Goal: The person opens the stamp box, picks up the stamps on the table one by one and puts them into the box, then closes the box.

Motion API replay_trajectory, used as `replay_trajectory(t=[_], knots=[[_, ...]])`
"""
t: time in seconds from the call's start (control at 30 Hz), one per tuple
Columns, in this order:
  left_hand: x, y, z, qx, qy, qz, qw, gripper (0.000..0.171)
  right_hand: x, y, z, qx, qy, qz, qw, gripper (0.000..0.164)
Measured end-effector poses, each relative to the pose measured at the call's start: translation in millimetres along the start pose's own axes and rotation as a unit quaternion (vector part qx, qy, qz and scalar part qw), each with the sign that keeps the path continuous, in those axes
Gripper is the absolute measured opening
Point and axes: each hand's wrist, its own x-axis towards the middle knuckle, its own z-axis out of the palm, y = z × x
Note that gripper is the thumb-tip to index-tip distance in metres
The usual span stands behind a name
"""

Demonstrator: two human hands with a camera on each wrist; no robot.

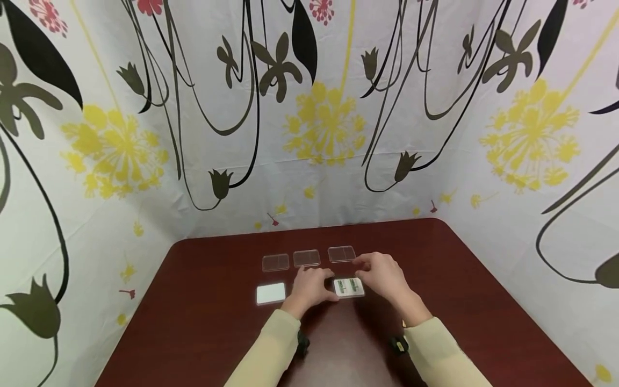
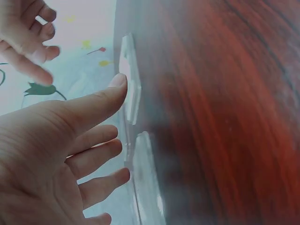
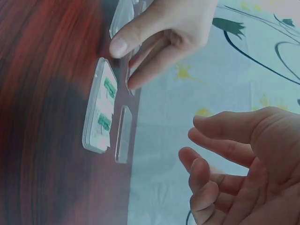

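A small shallow plastic box (image 1: 348,288) lies on the table, holding white items with green print (image 3: 104,121). My left hand (image 1: 311,287) is at its left end. In the left wrist view, the thumb (image 2: 103,104) overlaps the box's edge and the fingers spread loosely, holding nothing. To the right of the box, my right hand (image 1: 384,274) hovers with bent, relaxed fingers and an empty palm. Left of my left hand sits a second box (image 1: 271,293) with a plain white top.
Three flat see-through plastic pieces, a left one (image 1: 275,263), a middle one (image 1: 307,258) and a right one (image 1: 341,254), lie in a row behind the boxes. The dark red table (image 1: 193,322) is enclosed by a flower-patterned curtain (image 1: 319,188).
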Motion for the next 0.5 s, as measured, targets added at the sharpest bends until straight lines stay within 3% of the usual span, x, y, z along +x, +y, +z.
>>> replay_trajectory(t=[0.2, 0.5], knots=[[-9.3, -8.4, -10.9, -0.008, 0.022, -0.002, 0.9997, 0.059, -14, 12, -11, 0.005, 0.005, 0.009, 1.000, 0.024], [-29.7, -34.4, -17.7, -0.020, 0.038, -0.007, 0.9990, 0.060, -38, 36, -18, -0.008, 0.001, 0.029, 1.000, 0.027]])
